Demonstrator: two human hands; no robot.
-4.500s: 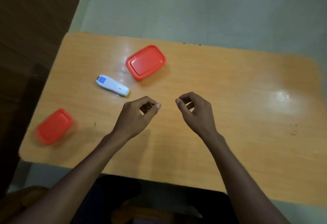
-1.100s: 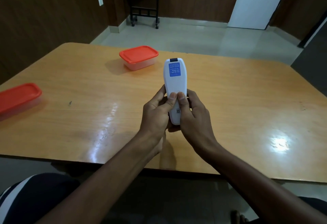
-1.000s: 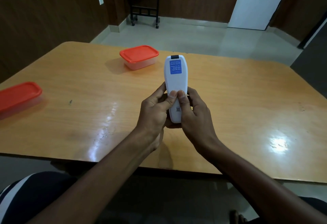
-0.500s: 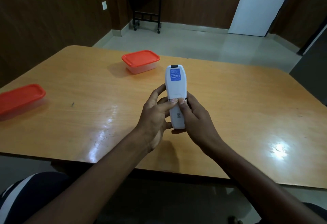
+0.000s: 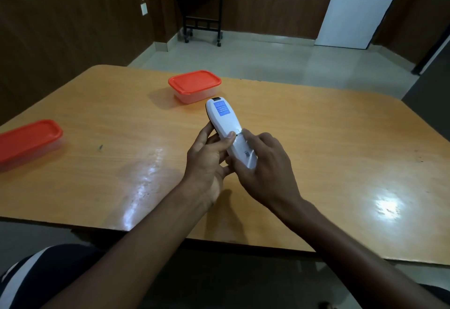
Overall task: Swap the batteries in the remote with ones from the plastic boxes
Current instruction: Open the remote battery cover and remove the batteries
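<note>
Above the wooden table [image 5: 316,138], both hands' grips clasp the white remote [image 5: 229,130].

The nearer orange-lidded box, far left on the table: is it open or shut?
Shut. The left box has its orange lid seated flat along the rim; neither hand is near it.

Light: dim room, overhead source.
Glare: bright patch on bench [image 5: 341,152] at 4 o'clock, streak at 8 o'clock.
Shadows: soft, under forearms.
Distortion: wide-angle bowing at edges.
Focus: mildly soft throughout.
</note>
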